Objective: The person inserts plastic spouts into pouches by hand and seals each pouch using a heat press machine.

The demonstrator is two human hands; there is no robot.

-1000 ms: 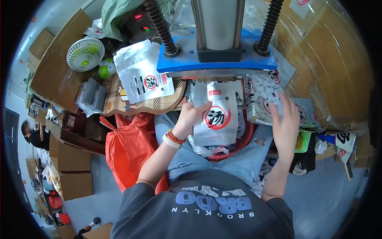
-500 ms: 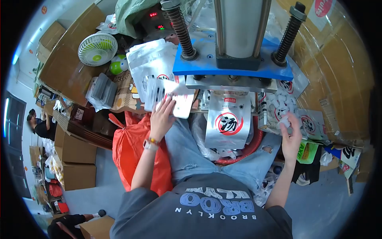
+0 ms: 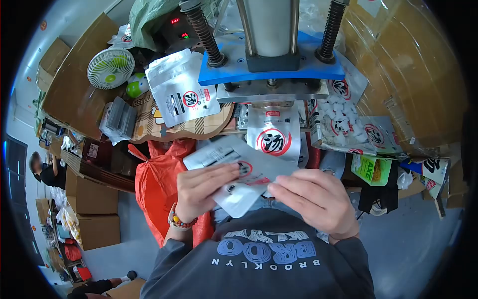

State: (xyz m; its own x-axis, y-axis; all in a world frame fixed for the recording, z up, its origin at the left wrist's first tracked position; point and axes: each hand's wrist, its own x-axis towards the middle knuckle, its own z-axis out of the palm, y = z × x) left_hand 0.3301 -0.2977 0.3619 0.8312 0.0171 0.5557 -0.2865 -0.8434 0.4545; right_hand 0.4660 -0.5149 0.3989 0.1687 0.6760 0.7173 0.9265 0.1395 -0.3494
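My left hand is closed on a silver printed pouch, held tilted above my lap with the fingers lying across its face. At the pouch's right edge, my right hand pinches with thumb and fingers. Whether a small white piece is also between those fingertips is hidden. Behind the hands, another silver pouch with a red ring and black character hangs below the press. Small white pieces lie heaped on a printed sheet to the right. A stack of silver pouches rests at the left.
A white fan and a bundle of grey packets stand on the left of the bench. Below hangs a red plastic bag. Cardboard walls the right side. Another person is far left.
My left hand has lifted a pouch from the stack and brought it over my lap. My right hand has left the heap of white pieces and moved left to the pouch's edge.
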